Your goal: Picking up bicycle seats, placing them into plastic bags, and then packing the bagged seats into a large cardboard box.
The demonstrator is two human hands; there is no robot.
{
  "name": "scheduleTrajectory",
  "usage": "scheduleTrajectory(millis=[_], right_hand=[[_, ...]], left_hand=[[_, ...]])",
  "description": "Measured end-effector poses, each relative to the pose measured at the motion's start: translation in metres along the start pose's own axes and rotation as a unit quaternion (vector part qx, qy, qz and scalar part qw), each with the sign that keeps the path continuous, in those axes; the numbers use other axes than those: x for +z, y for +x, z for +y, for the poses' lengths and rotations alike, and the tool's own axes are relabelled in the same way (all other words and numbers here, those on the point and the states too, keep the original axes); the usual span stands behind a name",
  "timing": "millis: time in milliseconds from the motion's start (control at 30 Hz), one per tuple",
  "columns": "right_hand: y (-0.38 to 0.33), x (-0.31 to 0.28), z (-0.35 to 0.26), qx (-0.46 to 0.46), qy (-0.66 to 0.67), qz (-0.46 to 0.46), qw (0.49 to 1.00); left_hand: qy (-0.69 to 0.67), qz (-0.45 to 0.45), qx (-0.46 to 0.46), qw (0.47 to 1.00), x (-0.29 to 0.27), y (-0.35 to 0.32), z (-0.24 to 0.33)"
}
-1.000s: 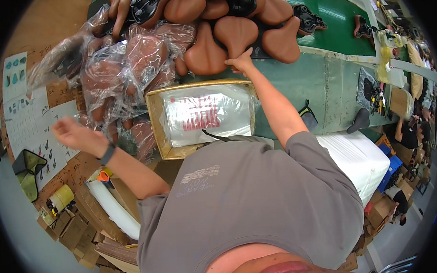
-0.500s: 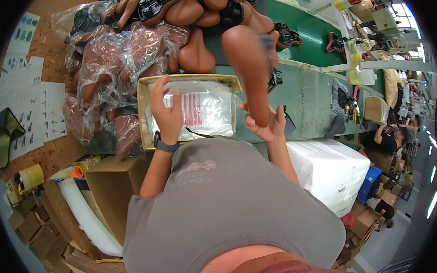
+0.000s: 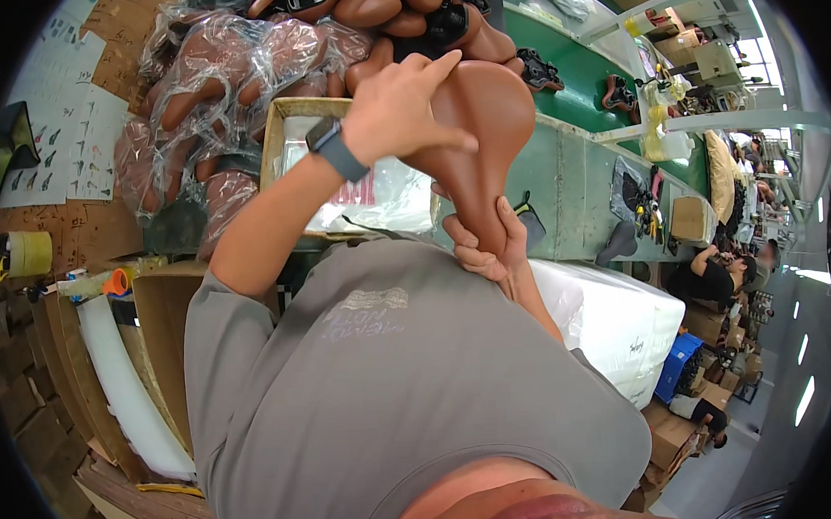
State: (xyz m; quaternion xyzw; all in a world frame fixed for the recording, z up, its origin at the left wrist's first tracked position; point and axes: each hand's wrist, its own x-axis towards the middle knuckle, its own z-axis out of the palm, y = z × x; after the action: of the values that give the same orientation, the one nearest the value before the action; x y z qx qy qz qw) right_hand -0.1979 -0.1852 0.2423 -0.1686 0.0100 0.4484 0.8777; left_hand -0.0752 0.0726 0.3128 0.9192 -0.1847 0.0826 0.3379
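A brown bicycle saddle (image 3: pixel 483 117) is held up before me, its wide end away from me and its nose toward me. My right hand (image 3: pixel 494 242) is closed around the nose. Over the left side of the wide end, my left hand (image 3: pixel 395 107) spreads its fingers and thumb; whether it presses on the surface I cannot tell. Behind my left arm stands an open cardboard box (image 3: pixel 270 154) with clear plastic packaging (image 3: pixel 390 200) inside, partly hidden by the arm.
Plastic-wrapped brown saddles (image 3: pixel 195 93) are heaped at the left, with unwrapped saddles (image 3: pixel 367 9) at the back. A white wrapped block (image 3: pixel 613 330) stands at my right. Dark saddle-like pieces (image 3: pixel 617 241) lie on the green table (image 3: pixel 565 183). Farther right, a person (image 3: pixel 708 274) is seen.
My left hand has moved from above the box, up and right, to the saddle. The saddle has turned to show its broad top. My right hand has kept hold of its nose.
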Motion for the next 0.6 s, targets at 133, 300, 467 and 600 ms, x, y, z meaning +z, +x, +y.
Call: scheduleTrajectory(millis=[133,300,467,600], right_hand=[[-0.012,0.033,0.021,-0.045,0.065,-0.001,0.997],[-0.069,0.033,0.034,-0.186,-0.150,0.107,0.965],[-0.079,0.001,0.041,-0.364,-0.448,0.392,0.716],[-0.122,-0.028,0.057,-0.212,-0.393,0.427,0.786]], left_hand=[[-0.242,-0.024,-0.078,0.967,0.051,0.039,-0.058],[-0.157,0.043,-0.104,0.981,0.259,0.039,-0.153],[-0.037,-0.113,-0.201,0.972,0.357,-0.070,-0.149],[-0.014,-0.136,-0.280,0.950,0.413,-0.123,-0.182]])
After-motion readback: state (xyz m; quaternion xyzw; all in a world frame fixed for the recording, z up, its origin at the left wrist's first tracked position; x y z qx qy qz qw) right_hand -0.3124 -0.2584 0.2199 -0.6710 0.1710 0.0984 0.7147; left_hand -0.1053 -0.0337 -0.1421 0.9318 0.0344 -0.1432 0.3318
